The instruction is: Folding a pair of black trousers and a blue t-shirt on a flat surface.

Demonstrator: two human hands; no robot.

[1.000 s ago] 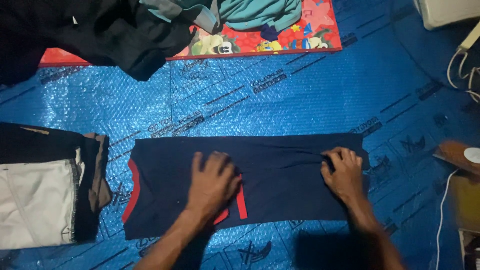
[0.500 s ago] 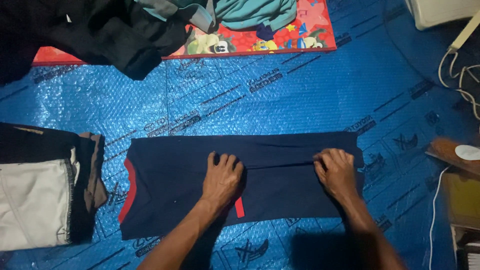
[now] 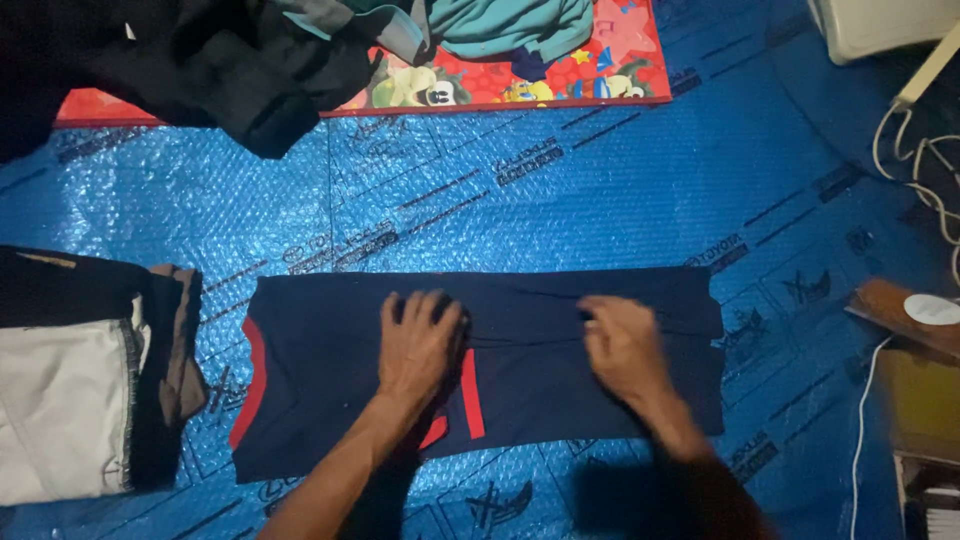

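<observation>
Left hand (image 3: 418,342) flat, fingers spread, pressing on navy shirt (image 3: 540,400) at lower centre of frame; nothing gripped. Right hand (image 3: 622,347) blurred, resting on same shirt right of centre; fingers curled, degree of closure not discernible. Shirt folded into long band with red trim (image 3: 471,393), lying on blue bubble-wrap sheet (image 3: 560,190) bearing dark printed marks. Folded clothes stack (image 3: 80,380) at left edge. Red cartoon-print mat (image 3: 560,80) at top, partly under dark garments (image 3: 200,60) and teal garment (image 3: 510,25).
</observation>
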